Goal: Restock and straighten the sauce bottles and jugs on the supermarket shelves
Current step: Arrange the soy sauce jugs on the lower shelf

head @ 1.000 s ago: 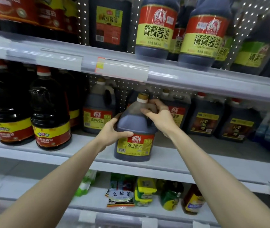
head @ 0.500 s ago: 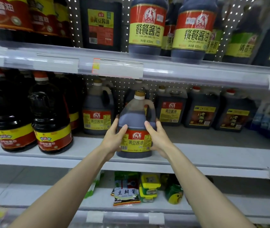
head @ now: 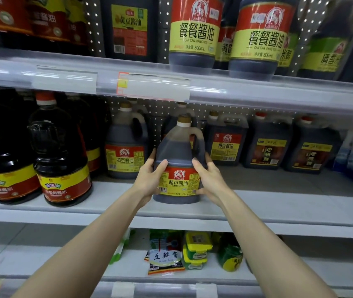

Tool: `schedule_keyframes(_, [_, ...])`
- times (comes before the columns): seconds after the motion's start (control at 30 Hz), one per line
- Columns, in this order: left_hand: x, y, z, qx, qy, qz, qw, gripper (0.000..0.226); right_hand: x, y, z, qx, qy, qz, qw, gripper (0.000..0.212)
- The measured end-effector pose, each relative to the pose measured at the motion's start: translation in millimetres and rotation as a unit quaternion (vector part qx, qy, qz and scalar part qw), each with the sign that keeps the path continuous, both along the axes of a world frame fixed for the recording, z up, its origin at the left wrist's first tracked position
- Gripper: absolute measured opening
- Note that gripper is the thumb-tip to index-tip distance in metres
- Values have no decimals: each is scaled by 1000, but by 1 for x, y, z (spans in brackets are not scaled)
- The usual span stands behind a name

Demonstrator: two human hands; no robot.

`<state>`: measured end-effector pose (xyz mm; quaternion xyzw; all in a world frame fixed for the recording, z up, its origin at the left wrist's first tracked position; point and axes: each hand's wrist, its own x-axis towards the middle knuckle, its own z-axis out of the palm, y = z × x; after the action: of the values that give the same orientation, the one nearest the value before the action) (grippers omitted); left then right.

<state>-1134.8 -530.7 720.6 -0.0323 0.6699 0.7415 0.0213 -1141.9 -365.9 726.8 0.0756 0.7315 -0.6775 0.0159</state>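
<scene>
A dark soy sauce jug [head: 178, 151] with a red and yellow label and a brown cap stands upright on the middle shelf [head: 257, 203], near its front edge. My left hand [head: 149, 179] holds its left side, thumb across the front of the label. My right hand [head: 208, 179] holds its right side in the same way. The jug's handle faces right and back. Matching jugs stand further back: one to the left [head: 126, 145] and one to the right [head: 226, 140].
Two large dark bottles [head: 61, 155] with red caps stand at the shelf's left. Square dark vinegar jugs [head: 268, 145] line the back right. The upper shelf [head: 171, 82] carries 800 mL soy bottles [head: 194, 33]. Packets and green jars [head: 197, 250] lie on the lower shelf.
My right hand left the jug's neck and handle and came down to its right side. The jug turned label-forward and slid back a little from the shelf edge.
</scene>
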Motion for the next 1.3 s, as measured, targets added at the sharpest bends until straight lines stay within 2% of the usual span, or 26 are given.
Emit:
schedule_keyframes(0.13, [-12, 1, 0, 2, 14, 3, 1000, 59, -10, 1, 0, -7, 1, 0, 1000, 64])
schedule_keyframes(0.23, [-19, 3, 0, -5, 10, 6, 1000, 63, -18, 3, -1, -12, 0, -4, 1000, 64])
schedule_keyframes(0.63, [-48, 7, 2, 12, 8, 20, 1000, 59, -49, 5, -1, -45, 2, -18, 999, 65])
schedule_keyframes(0.93, [-69, 9, 2, -29, 11, 24, 999, 60, -75, 10, -1, 17, 2, -14, 1000, 67])
schedule_keyframes(1.3, [-91, 12, 3, -68, 9, 30, 997, 61, -100, 14, -7, 19, 11, 17, 1000, 67])
